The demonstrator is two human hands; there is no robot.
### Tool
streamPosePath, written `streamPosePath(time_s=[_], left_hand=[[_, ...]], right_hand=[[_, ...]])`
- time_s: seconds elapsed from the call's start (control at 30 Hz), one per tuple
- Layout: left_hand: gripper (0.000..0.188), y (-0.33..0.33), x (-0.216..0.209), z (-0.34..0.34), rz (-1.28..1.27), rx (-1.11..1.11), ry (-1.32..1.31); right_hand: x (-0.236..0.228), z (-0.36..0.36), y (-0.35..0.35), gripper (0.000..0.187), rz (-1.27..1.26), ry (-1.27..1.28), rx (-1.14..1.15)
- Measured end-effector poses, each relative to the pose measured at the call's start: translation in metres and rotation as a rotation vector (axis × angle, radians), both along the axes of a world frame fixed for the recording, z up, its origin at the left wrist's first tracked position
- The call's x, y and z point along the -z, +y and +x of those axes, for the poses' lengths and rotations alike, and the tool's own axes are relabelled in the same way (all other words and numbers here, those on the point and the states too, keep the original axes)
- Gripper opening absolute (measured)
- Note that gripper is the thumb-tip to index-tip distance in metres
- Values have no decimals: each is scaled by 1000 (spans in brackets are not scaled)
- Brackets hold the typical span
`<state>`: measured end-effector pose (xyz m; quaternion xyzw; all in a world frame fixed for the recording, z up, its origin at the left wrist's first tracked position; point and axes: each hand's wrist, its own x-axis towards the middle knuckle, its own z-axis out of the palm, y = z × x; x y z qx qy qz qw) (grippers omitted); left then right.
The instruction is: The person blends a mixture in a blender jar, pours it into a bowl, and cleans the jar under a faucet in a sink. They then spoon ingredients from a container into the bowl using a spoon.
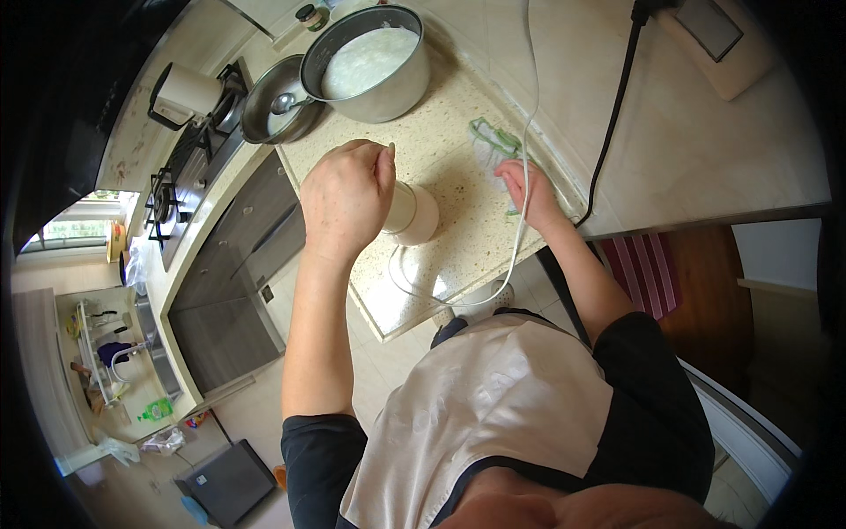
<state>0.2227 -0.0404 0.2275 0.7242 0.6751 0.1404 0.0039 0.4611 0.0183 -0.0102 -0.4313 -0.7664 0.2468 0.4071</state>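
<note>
My left hand (348,196) is closed in a fist over the top of a small cream-and-pink cylindrical appliance (414,217), which stands on the speckled counter (352,159). The hand hides the appliance's upper part. A thin white cord (471,301) loops from beside the appliance's base along the counter's near edge and up to the right. Further right, my right hand (531,194) has its fingers bunched on a white-and-green cloth (495,145) lying near the wall.
A large pot (388,101) of white, grainy food stands at the back, beside a metal bowl (264,123) with a spoon (284,104). A black cable (614,115) hangs down the right wall. A stove (167,198) and white jug (187,95) are left.
</note>
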Motion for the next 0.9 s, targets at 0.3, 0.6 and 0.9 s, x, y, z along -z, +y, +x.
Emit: streamPosePath(time_s=[0.3,0.6,0.9], left_hand=[[28,1,3,-1,27,0,-6],[28,1,2,0,22,-4,2],[29,2,3,0,32,11,12]], right_hand=[[-4,1,0,7,-27,-15,-13],[-4,1,1,8,-2,-24,-12],[-3,1,1,8,17,-27,-15]])
